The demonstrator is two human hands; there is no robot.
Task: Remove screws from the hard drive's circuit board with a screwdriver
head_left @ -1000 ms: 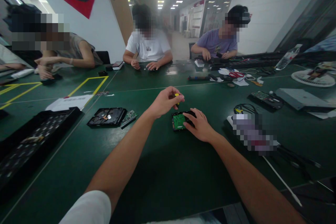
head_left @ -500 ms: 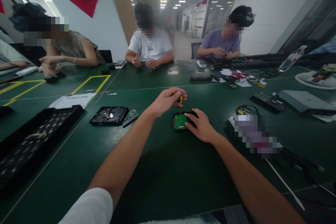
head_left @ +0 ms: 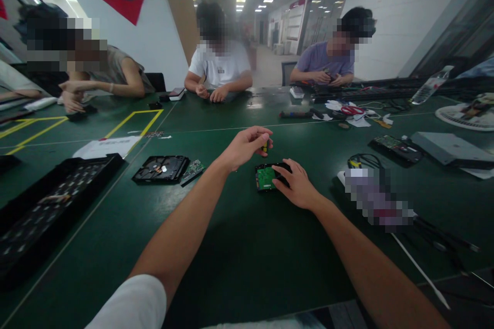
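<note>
A hard drive (head_left: pixel 264 177) with a green circuit board facing up lies flat on the green table in front of me. My right hand (head_left: pixel 296 181) grips its right end, with the thumb and fingers over the board and edges. Above the drive's far left side, my left hand (head_left: pixel 252 145) pinches a small yellow-and-black screwdriver (head_left: pixel 264 148) by its handle. The screwdriver's shaft and tip cannot be made out.
On the left lie another hard drive (head_left: pixel 160 169), a loose circuit board (head_left: pixel 193 168) and a long black tray (head_left: pixel 57 205). To the right are a blurred-out phone-like item (head_left: pixel 374 198), another drive (head_left: pixel 395 150) and a grey metal box (head_left: pixel 451 150). Several people sit across the table.
My left fingers have turned around the screwdriver handle, so less of it shows. My right hand and the hard drive stay in place.
</note>
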